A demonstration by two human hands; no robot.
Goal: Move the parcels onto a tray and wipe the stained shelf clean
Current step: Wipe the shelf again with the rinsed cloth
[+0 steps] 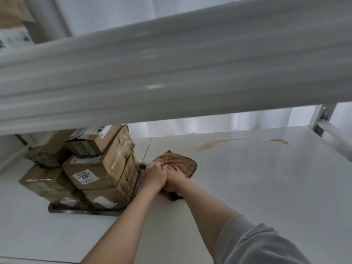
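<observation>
A stack of several taped cardboard parcels (pixel 99 168) stands on a grey tray (pixel 83 211) at the left of the white shelf (pixel 266 187). A brown cloth (pixel 181 162) lies on the shelf just right of the tray. My right hand (pixel 174 181) rests on top of the cloth, and a corner of the cloth pokes out under its wrist. My left hand (pixel 154 175) lies against the right one, its fingers curled at the cloth's near left edge. Two brown stains mark the shelf farther back, a long smear (pixel 209 144) and a smaller patch (pixel 280 142).
The upper shelf board (pixel 171 73) runs blurred across the top half of the view, low over the work area. A metal upright (pixel 322 117) stands at the back right corner. White curtain hangs behind the shelf.
</observation>
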